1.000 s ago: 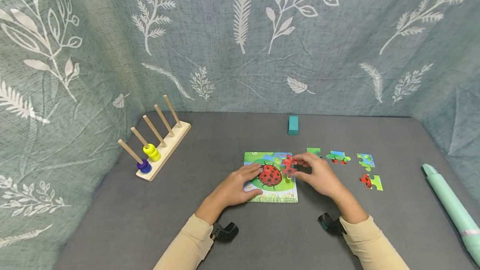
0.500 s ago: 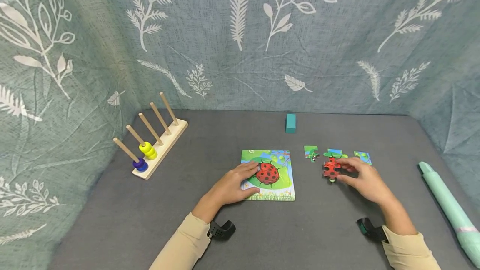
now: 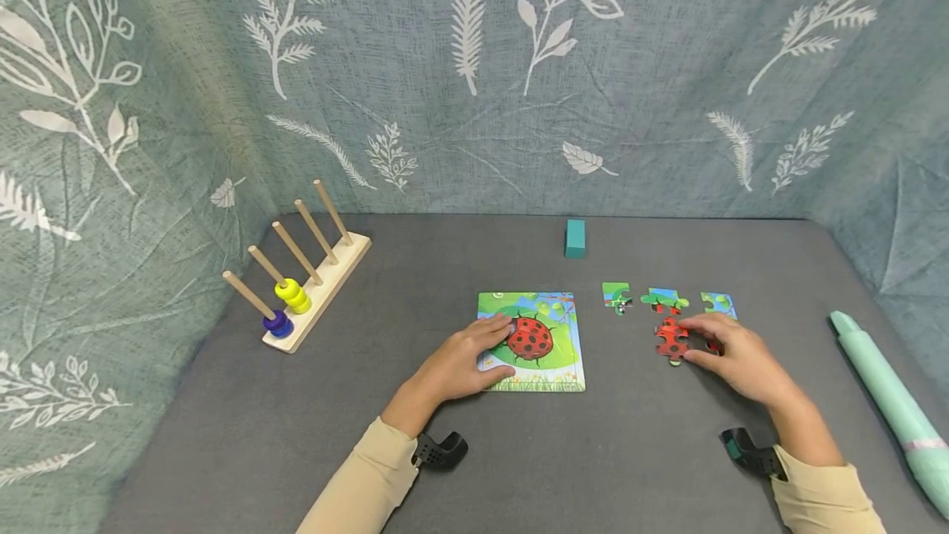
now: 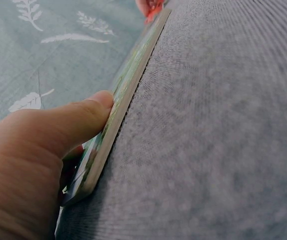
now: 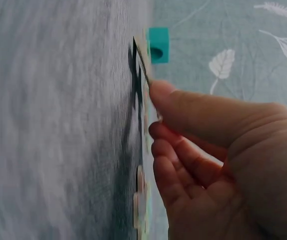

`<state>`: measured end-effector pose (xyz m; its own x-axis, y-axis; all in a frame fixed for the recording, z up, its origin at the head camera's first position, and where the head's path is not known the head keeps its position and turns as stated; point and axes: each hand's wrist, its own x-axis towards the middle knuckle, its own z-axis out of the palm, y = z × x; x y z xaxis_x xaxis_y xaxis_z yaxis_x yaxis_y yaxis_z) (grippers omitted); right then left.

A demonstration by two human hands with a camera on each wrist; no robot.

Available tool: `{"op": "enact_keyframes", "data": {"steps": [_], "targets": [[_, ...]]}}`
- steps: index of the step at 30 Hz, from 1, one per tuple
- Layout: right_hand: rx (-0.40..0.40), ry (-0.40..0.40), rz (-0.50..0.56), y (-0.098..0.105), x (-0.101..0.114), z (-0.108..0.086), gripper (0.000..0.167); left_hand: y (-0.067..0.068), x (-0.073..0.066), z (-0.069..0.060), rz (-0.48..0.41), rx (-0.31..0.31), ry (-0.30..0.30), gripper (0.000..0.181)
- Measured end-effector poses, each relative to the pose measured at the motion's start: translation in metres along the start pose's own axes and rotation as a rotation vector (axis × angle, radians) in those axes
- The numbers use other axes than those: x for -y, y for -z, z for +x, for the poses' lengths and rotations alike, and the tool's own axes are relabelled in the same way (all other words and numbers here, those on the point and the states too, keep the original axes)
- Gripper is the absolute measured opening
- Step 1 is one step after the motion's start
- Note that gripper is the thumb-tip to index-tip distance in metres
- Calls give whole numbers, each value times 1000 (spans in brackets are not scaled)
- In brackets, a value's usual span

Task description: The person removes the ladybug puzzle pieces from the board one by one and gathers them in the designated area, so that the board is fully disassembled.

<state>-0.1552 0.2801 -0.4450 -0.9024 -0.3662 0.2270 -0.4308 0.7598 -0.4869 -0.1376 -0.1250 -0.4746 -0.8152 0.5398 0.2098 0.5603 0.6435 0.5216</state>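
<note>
The red puzzle piece [image 3: 670, 339] is pinched by the right hand [image 3: 740, 359] over the table [image 3: 556, 468], near other pieces [image 3: 665, 299]; the ladybird board [image 3: 537, 342] is touched by the left hand [image 3: 461, 362], its thumb and fingers apart.

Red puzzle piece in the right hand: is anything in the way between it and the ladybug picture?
Nothing visible stands between the red puzzle piece and the ladybug picture, just tabletop. The right hand holds the piece by its right side, and the green puzzle piece lies farther back.
</note>
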Motion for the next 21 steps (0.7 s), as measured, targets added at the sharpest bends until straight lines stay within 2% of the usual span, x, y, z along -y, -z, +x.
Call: {"op": "enact_keyframes", "data": {"steps": [6, 15, 21], "targets": [[-14, 41, -23, -6, 1, 1, 36, -1, 1, 0, -7, 7, 9, 63], [-3, 1, 19, -7, 1, 2, 44, 1, -1, -1, -21, 0, 15, 64], [3, -50, 75, -4, 13, 8, 49, 1, 0, -1, -50, -40, 11, 69]]}}
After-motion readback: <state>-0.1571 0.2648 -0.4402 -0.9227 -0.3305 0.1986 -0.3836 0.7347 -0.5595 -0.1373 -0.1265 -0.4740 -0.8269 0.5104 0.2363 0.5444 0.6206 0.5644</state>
